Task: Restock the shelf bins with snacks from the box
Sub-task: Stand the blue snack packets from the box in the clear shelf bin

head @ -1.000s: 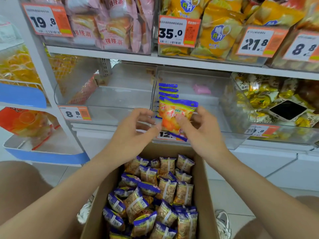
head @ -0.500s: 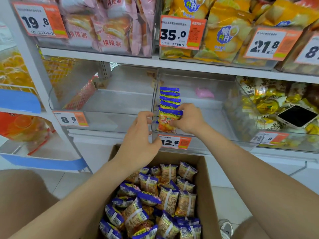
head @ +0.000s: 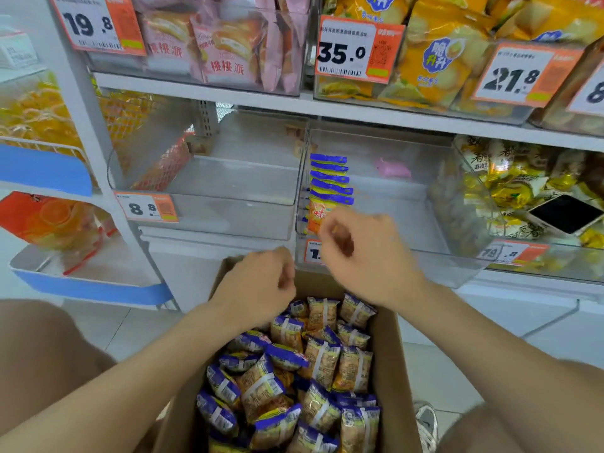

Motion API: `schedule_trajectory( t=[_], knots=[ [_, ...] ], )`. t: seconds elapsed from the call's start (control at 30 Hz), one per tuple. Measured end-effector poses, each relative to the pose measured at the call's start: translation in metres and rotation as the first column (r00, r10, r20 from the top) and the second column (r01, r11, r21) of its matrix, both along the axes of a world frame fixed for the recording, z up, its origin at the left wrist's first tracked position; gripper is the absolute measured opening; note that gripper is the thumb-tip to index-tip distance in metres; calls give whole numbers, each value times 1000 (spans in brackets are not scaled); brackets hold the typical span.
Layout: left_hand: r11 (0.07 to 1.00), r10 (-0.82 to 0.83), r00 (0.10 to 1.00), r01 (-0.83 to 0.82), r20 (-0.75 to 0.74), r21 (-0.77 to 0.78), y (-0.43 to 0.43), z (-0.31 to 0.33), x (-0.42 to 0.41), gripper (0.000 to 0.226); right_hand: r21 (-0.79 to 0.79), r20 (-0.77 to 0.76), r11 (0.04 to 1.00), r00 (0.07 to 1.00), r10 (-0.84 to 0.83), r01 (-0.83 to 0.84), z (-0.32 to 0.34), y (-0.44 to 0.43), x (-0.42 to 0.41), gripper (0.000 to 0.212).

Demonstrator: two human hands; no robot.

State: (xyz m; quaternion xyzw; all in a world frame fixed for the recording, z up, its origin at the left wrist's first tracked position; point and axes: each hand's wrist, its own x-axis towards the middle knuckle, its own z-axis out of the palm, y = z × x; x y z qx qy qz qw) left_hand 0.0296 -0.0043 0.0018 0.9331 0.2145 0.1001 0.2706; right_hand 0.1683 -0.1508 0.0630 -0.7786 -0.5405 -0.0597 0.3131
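My right hand (head: 366,256), fingers loosely curled and empty, hangs before the clear plastic shelf bin (head: 408,217). My left hand (head: 261,282), curled, shows nothing held. Orange-and-blue snack packets (head: 330,188) stand filed along the bin's left wall, and more fill the brown cardboard box (head: 389,348) below. For the next packet I should pinch its top seam and seat it upright at the row's front.

Upper bins (head: 111,63) bear price tags 19.8 (head: 86,24), 35.0 (head: 341,53) and 21.8 (head: 511,78); a lower bin (head: 228,219), 8.8 (head: 142,208).

white shelf (head: 202,100) holds clear bins (head: 228,220) side by side; cardboard box (head: 394,371) on tiled floor (head: 444,371), likely shoe (head: 426,423) beside.
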Motion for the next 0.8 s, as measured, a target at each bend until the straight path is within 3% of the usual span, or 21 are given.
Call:
schedule_trajectory(
  t=[0.07, 0.2, 0.3, 0.37, 0.47, 0.53, 0.6, 0.73, 0.8],
  knots=[
    [990, -131, 968, 141, -215, 32, 0, -19, -4, 12, -231, -47, 965, 992, 113, -121, -14, -17, -28, 10],
    [920, -290, 801, 383, -524, 77, -6, -63, -8, 24, -628, 0, 757, 973, 230, -179, -55, -25, -47, 16],
    [882, -370, 680, 471, -632, -10, -12, -81, -9, 51, -771, 68, 623, 955, 290, -134, -76, -30, -50, 15],
    [824, -413, 552, 565, -725, -39, -17, -88, -10, 63, -829, 68, 547, 951, 302, -115, -82, -33, -50, 16],
    [713, -375, 457, 698, -807, 64, -23, -98, -13, 50, -846, 40, 517, 951, 306, -130, -87, -35, -46, 15],
    [667, -366, 466, 735, -805, 122, -22, -103, -13, 39, -842, 33, 522, 951, 306, -139, -89, -35, -45, 16],
    [681, -390, 513, 720, -765, 136, -18, -101, -11, 31, -839, 36, 527, 954, 297, -133, -90, -35, -44, 15],
    [911, -379, 774, 408, -508, -58, -7, -73, -3, 27, -796, 31, 595, 975, 219, -109, -90, -34, -37, 6],
    [942, -333, 857, 282, -393, -183, -3, -55, -1, 27, -739, -61, 653, 982, 181, -167, -85, -35, -29, 34]
  ],
)
